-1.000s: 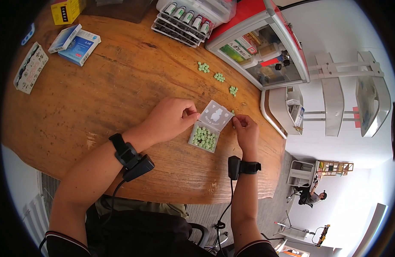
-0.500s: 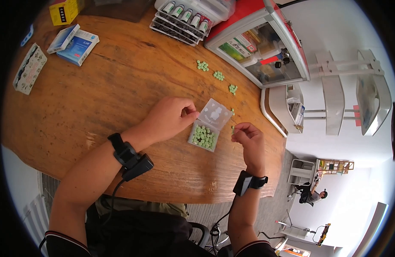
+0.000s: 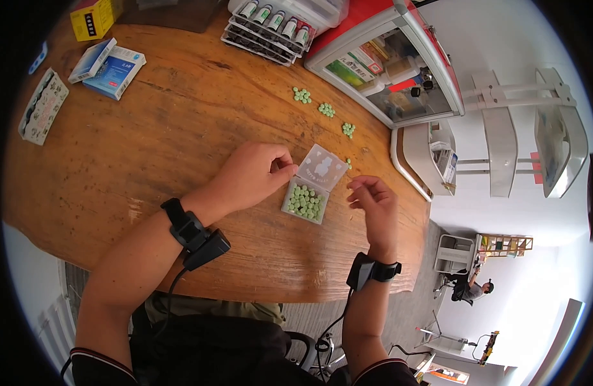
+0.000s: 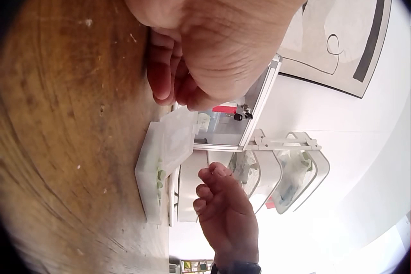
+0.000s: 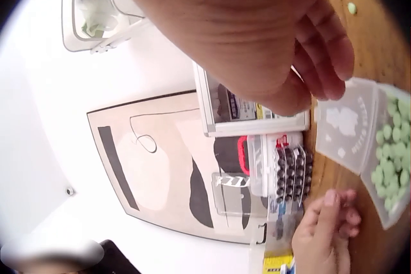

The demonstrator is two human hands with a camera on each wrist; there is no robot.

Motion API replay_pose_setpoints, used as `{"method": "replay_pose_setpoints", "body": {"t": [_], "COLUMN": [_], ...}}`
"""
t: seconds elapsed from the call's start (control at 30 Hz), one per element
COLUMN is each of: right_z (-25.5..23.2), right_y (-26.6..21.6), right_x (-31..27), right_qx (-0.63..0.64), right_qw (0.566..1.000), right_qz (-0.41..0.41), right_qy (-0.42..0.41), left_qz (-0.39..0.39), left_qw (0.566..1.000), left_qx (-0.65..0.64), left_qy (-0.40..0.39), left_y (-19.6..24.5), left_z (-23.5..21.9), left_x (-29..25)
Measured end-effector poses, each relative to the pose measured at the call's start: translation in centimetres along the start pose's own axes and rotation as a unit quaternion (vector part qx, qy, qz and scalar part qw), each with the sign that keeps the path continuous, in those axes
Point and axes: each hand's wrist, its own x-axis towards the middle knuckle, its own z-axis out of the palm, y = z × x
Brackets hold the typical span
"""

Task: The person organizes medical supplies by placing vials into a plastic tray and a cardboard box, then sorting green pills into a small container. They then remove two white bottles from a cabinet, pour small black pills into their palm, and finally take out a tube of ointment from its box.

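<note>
A hinged box (image 3: 304, 200) full of green tablets (image 5: 386, 152) stands on the table, its translucent lid (image 3: 322, 166) tilted up. Beside the box's left corner, my left hand (image 3: 261, 174) hangs loosely curled; the right wrist view shows a small gap between hand and box. My right hand (image 3: 377, 209) hovers right of the lid, fingers loosely bent, with no tablet visible between them. A few tablets (image 3: 349, 164) lie just beyond the lid. Farther back are three small clusters of tablets (image 3: 302, 95), (image 3: 326, 110), (image 3: 348, 130).
Trays of vials (image 3: 276, 22) and a red-framed glass cabinet (image 3: 393, 71) stand at the back. At the far left lie blue-and-white boxes (image 3: 116, 71), a patterned carton (image 3: 44, 108) and a yellow box (image 3: 92, 20). A person (image 3: 467, 288) sits in the background.
My right hand has drawn away from the tablets beyond the lid toward the right, and its fingers have loosened. The left hand stays nearly in place. The head view has shifted slightly.
</note>
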Motion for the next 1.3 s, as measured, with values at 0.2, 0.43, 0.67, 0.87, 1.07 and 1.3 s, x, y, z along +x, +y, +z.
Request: {"method": "replay_pose_setpoints", "body": {"t": [0.2,0.43,0.67,0.87,1.07,1.3], "right_z": [-1.7,-0.9,0.1,-1.4,-0.9,-1.3], "right_y": [3.6,4.6,0.0,4.2,4.4,4.5], "right_x": [1.7,1.7,0.6,5.5,6.2,5.8], "right_qx": [-0.254,-0.292,-0.037,-0.246,-0.33,-0.294], "right_qw": [0.953,0.947,0.998,0.957,0.926,0.945], "right_qz": [-0.042,-0.053,-0.022,-0.115,-0.156,-0.107], "right_qy": [0.157,0.119,0.051,0.105,0.095,0.095], "left_qz": [0.004,-0.009,-0.003,-0.003,0.004,-0.002], "left_qw": [1.0,1.0,1.0,1.0,1.0,1.0], "left_qx": [0.011,0.01,0.004,0.014,0.017,0.016], "left_qy": [0.001,-0.003,-0.006,-0.004,-0.001,-0.007], "left_y": [0.3,0.7,0.2,0.3,-0.1,0.1], "left_z": [-0.1,-0.2,0.0,0.0,0.1,0.1], "left_x": [0.0,0.0,0.0,0.0,0.0,0.0]}}
